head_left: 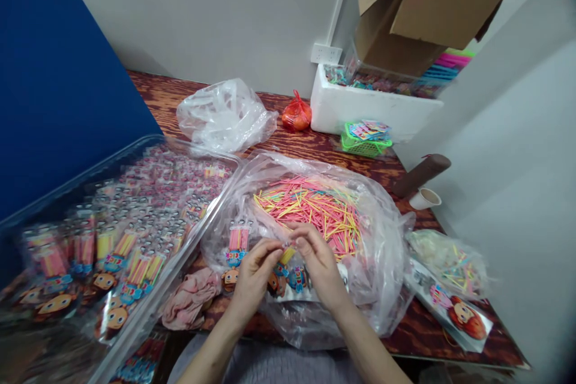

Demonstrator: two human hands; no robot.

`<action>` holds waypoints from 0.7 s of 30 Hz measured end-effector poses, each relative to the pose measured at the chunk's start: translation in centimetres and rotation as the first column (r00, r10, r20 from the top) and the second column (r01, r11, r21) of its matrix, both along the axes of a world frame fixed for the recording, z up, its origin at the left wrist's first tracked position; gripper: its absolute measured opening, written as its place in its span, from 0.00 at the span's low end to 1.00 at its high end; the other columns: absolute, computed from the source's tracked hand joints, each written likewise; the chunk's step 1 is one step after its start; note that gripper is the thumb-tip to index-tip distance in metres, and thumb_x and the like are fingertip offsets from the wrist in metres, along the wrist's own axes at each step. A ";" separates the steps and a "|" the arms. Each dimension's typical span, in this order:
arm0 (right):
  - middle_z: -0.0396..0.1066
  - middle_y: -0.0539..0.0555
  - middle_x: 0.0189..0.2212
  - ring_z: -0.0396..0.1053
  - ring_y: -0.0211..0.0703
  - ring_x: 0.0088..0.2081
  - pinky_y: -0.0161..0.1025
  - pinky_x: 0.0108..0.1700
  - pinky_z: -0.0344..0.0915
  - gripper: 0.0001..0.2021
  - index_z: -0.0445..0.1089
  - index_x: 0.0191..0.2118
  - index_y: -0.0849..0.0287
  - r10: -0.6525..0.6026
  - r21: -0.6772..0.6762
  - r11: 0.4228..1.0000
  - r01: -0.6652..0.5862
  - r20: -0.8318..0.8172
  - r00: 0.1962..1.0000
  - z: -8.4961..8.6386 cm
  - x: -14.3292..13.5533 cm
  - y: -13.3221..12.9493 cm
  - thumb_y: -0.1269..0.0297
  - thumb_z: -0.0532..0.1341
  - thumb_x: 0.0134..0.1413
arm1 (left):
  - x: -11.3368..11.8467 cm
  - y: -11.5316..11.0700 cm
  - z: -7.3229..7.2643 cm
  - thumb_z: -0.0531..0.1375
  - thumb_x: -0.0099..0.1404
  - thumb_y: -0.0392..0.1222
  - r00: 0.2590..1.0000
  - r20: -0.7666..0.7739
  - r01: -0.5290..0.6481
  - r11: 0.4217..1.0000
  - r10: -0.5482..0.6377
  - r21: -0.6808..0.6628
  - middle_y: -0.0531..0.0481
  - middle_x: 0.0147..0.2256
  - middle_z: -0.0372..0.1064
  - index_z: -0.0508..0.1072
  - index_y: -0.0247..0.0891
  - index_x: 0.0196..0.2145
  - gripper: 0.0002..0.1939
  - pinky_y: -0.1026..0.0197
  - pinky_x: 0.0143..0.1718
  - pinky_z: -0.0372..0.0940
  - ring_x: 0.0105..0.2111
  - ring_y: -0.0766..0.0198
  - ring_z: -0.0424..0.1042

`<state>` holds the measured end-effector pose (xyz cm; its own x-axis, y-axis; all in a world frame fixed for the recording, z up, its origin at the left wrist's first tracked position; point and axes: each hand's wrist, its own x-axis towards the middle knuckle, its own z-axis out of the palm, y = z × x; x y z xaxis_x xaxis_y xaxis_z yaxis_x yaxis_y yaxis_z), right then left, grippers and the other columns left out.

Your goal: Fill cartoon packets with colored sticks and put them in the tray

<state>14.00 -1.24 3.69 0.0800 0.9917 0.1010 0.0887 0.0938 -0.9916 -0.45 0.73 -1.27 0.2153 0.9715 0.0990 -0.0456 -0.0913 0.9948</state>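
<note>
My left hand (257, 276) and my right hand (320, 264) meet in front of me, fingertips pinched at the top of a small printed packet (286, 255) with yellow sticks in it. Its edges are partly hidden by my fingers. Just behind lies a large see-through plastic bag (378, 216), opened wide around a heap of thin pink and yellow sticks (310, 210). Beside my left hand rests a filled packet (237, 240) of pink sticks with a cartoon face. More printed packets (297, 279) lie under my hands.
On the left stands a see-through tray (211, 210) full of filled packets. A pink cloth (191, 300) lies by it. Behind are a crumpled bag (227, 114), a red bag (297, 113), a green basket (365, 144) and a foam box (373, 109). A paper cup (425, 198) stands right.
</note>
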 end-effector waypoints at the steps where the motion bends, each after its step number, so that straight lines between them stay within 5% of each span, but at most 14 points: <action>1: 0.70 0.54 0.50 0.64 0.47 0.56 0.46 0.60 0.56 0.11 0.72 0.43 0.52 0.026 0.020 0.999 -0.027 0.061 0.998 -0.1 -0.3 0.0 0.55 0.56 0.64 | -0.2 0.0 -0.1 0.59 0.66 0.42 1.000 0.006 -0.009 1.000 0.009 -0.006 0.49 0.37 0.72 0.76 0.38 0.37 0.08 0.63 0.43 0.65 0.40 0.61 0.71; 5: 0.71 0.54 0.51 0.67 0.46 0.54 0.44 0.56 0.61 0.16 0.67 0.55 0.51 0.177 -0.030 0.984 -0.176 0.033 0.984 -0.9 0.1 0.8 0.56 0.54 0.65 | -1.9 0.3 -0.7 0.59 0.64 0.45 0.995 -0.041 -0.094 0.995 0.092 -0.035 0.49 0.37 0.73 0.76 0.38 0.37 0.09 0.61 0.42 0.67 0.39 0.60 0.72; 8: 0.74 0.55 0.46 0.70 0.46 0.49 0.43 0.50 0.66 0.15 0.69 0.51 0.55 0.100 -0.065 0.994 -0.088 0.207 0.973 -2.5 2.9 2.8 0.58 0.52 0.66 | -4.1 0.9 -1.6 0.58 0.66 0.47 0.955 -0.174 -0.238 0.970 0.241 0.038 0.48 0.39 0.72 0.75 0.38 0.38 0.11 0.58 0.45 0.67 0.41 0.58 0.72; 9: 0.74 0.56 0.43 0.70 0.47 0.47 0.44 0.50 0.65 0.14 0.72 0.46 0.56 -0.004 -0.053 0.998 0.026 0.383 0.924 -3.2 4.1 3.7 0.59 0.52 0.65 | -4.8 1.1 -2.1 0.57 0.66 0.48 0.915 -0.239 -0.308 0.945 0.326 0.108 0.47 0.40 0.72 0.75 0.38 0.39 0.12 0.56 0.48 0.66 0.43 0.57 0.71; 11: 0.74 0.60 0.44 0.67 0.52 0.50 0.48 0.55 0.60 0.14 0.73 0.44 0.59 -0.158 0.000 0.972 0.235 0.741 0.653 -4.6 6.5 5.6 0.61 0.51 0.64 | -5.7 1.6 -3.0 0.55 0.67 0.49 0.783 -0.372 -0.416 0.865 0.498 0.281 0.45 0.45 0.69 0.74 0.39 0.44 0.15 0.50 0.54 0.62 0.48 0.54 0.68; 14: 0.62 0.69 0.58 0.54 0.62 0.61 0.59 0.61 0.47 0.23 0.66 0.56 0.66 -0.149 0.012 0.954 0.300 0.887 0.438 -6.2 8.8 8.3 0.58 0.56 0.60 | -6.1 2.2 -4.4 0.53 0.68 0.50 0.602 -0.516 -0.421 0.791 0.610 0.444 0.38 0.53 0.63 0.66 0.37 0.58 0.24 0.44 0.58 0.57 0.56 0.48 0.61; 17: 0.52 0.68 0.65 0.46 0.64 0.65 0.59 0.63 0.42 0.34 0.58 0.62 0.66 0.011 -0.073 0.968 0.239 0.967 0.253 -6.7 9.2 10.0 0.51 0.61 0.55 | -5.6 2.3 -4.9 0.53 0.69 0.50 0.547 -0.560 -0.412 0.783 0.622 0.466 0.35 0.60 0.56 0.54 0.35 0.65 0.31 0.43 0.61 0.53 0.61 0.45 0.56; 21: 0.54 0.67 0.65 0.47 0.62 0.66 0.59 0.62 0.44 0.27 0.64 0.57 0.64 0.110 -0.138 0.975 0.177 0.981 0.158 -6.4 8.7 10.5 0.57 0.62 0.54 | -5.2 2.2 -4.5 0.54 0.69 0.49 0.565 -0.552 -0.428 0.790 0.613 0.440 0.37 0.61 0.54 0.51 0.39 0.67 0.33 0.43 0.62 0.51 0.62 0.47 0.54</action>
<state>22.72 9.30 -2.70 0.0898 0.9950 -0.0446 0.9939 -0.0924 -0.0595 -5.66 2.91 -5.81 -0.2239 0.8980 0.3788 0.7151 -0.1127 0.6899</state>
